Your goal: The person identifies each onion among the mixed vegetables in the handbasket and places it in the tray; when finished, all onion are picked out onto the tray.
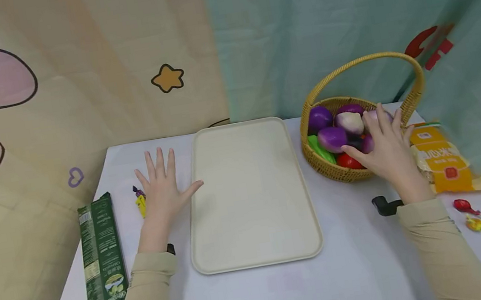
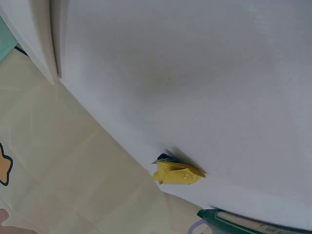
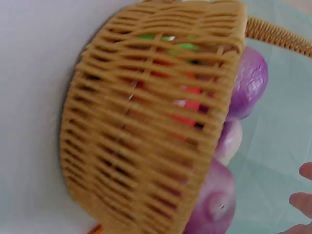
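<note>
In the head view my left hand (image 1: 162,188) hovers with fingers spread, between a yellow wrapped candy (image 1: 141,205) and the cream rectangular tray (image 1: 248,196). Its thumb overlaps the tray's left edge in the picture; nothing is in the hand. My right hand (image 1: 387,153), also spread and holding nothing, is over the front right of a wicker basket (image 1: 318,165), hiding part of its contents. Purple onion-like vegetables (image 1: 332,139), a purple-and-white one (image 1: 349,122), a red one (image 1: 348,161) and a green one (image 1: 320,149) fill the basket. Only fingertips (image 3: 301,202) show in the right wrist view.
A dark green long packet (image 1: 103,261) lies at the table's left edge. Right of the basket is an orange-yellow food bag (image 1: 447,159), with a red wrapped sweet (image 1: 464,206) and a yellow one (image 1: 474,223) in front. The basket's tall handle (image 1: 363,59) arches up. Curtains hang behind.
</note>
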{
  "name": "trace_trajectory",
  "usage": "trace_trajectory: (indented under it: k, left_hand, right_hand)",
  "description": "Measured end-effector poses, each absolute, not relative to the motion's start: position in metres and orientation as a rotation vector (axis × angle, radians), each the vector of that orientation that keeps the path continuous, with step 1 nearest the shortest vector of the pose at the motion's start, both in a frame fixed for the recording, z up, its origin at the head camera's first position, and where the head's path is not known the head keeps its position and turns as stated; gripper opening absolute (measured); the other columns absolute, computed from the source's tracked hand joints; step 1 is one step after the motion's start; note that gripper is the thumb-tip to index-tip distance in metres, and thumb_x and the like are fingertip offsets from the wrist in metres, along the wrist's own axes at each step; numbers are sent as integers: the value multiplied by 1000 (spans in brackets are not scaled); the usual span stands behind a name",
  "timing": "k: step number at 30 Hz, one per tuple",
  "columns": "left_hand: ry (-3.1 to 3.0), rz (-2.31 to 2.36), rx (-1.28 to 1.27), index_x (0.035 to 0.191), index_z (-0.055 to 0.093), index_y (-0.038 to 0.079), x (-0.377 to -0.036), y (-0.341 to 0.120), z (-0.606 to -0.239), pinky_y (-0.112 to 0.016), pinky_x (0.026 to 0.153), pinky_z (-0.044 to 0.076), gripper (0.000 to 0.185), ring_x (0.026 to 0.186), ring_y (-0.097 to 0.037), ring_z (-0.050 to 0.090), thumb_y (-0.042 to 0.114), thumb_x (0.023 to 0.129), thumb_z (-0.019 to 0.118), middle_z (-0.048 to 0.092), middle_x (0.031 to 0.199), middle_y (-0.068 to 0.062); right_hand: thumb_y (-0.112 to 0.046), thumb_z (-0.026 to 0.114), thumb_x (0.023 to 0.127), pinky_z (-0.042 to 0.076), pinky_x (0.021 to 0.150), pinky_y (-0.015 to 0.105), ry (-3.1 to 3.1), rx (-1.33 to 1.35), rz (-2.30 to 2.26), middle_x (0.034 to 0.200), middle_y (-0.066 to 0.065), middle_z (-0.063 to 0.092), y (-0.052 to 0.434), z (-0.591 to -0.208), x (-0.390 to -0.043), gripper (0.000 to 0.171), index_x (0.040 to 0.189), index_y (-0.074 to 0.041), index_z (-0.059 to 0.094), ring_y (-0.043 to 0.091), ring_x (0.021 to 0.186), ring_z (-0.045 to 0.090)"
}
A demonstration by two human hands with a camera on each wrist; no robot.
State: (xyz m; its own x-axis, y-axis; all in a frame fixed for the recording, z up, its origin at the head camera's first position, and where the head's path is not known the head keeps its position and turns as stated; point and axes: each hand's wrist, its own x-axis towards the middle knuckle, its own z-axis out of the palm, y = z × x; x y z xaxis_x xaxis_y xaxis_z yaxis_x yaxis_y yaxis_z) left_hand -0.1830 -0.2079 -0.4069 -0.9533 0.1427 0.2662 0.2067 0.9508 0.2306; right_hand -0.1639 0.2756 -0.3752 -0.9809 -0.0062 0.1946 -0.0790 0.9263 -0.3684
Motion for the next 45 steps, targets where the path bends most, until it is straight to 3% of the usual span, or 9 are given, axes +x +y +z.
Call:
trace_trajectory:
  k: [5, 10, 14, 18, 27, 36, 45]
  left_hand:
    - [-2846, -447, -235, 155, 23, 3, -179, -218, -417, -74, 114, 6, 98, 149, -47, 3, 51, 84, 71, 13, 161, -27]
    - [-2864, -588, -226, 154, 26, 0, -175, -223, -428, -68, 115, 23, 89, 145, -48, 19, 43, 89, 70, 19, 158, -28]
    - [-2941, -729, -189, 155, 23, 1, -175, -224, -432, -68, 113, 26, 85, 144, -48, 18, 40, 92, 66, 17, 159, -27]
    - [-3052, -877, -149, 155, 21, 1, -180, -226, -436, -67, 114, 25, 80, 144, -49, 17, 38, 96, 60, 17, 159, -28]
    - [-3208, -1244, -66, 151, 27, -4, -189, -221, -448, -52, 105, 45, 64, 127, -42, 50, 22, 100, 55, 45, 143, -28]
    - [-3220, -1170, -54, 145, 37, -10, -192, -214, -458, -47, 99, 51, 57, 117, -39, 56, 4, 94, 58, 55, 129, -28]
    - [-3185, -1266, -73, 140, 38, -8, -189, -210, -458, -46, 95, 51, 53, 111, -36, 57, -1, 92, 60, 55, 122, -26]
  right_hand:
    - [-61, 55, 91, -6, 109, 77, -2865, -2, 630, 164, 21, -1, 285, -383, -163, 96, 155, -1, 19, 54, 145, -13]
    - [-54, 57, 93, 15, 112, 74, -2846, -128, 716, 160, 28, 13, 294, -394, -158, 90, 155, 0, 20, 56, 144, 12]
    - [-52, 58, 94, 26, 109, 73, -2839, -213, 777, 157, 31, 18, 299, -404, -154, 88, 155, -1, 21, 56, 137, 25]
    - [-53, 58, 93, 28, 108, 72, -2832, -297, 842, 155, 32, 20, 303, -414, -153, 89, 156, -2, 19, 55, 135, 28]
    - [-51, 59, 94, 26, 111, 70, -2807, -391, 961, 153, 36, 20, 305, -425, -158, 92, 156, 0, 14, 55, 134, 27]
    - [-34, 60, 97, 29, 112, 66, -2767, -485, 1006, 151, 33, 27, 301, -428, -162, 77, 154, -1, 21, 53, 134, 32]
    - [-43, 68, 91, 33, 110, 66, -2706, -406, 1080, 150, 29, 33, 280, -408, -152, 81, 152, -6, 31, 49, 132, 34]
